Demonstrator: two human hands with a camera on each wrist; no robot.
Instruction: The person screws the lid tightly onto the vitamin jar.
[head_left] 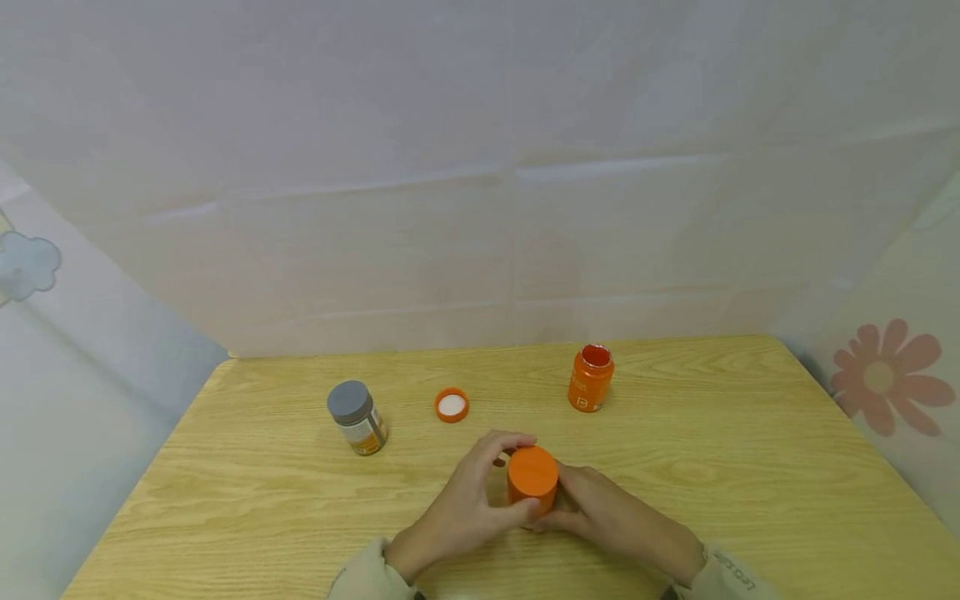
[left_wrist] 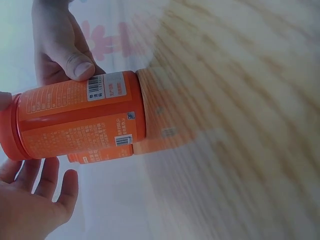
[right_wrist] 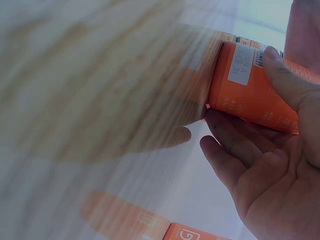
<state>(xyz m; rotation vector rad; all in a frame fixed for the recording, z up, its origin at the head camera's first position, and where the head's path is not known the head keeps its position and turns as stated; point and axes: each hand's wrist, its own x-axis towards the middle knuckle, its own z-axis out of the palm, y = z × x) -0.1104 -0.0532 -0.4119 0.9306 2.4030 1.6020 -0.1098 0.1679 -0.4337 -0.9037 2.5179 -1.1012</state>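
I see orange jar (left_wrist: pixel 77 117) upright, near, between left hand (head_left: pixel 474 502) and right hand (head_left: pixel 609 510). Left grips lid (head_left: pixel 533 470); right grasps body (right_wrist: pixel 257 102). Both slant inward from near side.

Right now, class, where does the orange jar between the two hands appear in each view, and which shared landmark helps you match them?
Head: the orange jar is below centre, slightly right.
Left wrist: the orange jar is left of centre, appearing sideways.
Right wrist: the orange jar is at upper right.
Shared landmark: the right hand, at the jar in all three.
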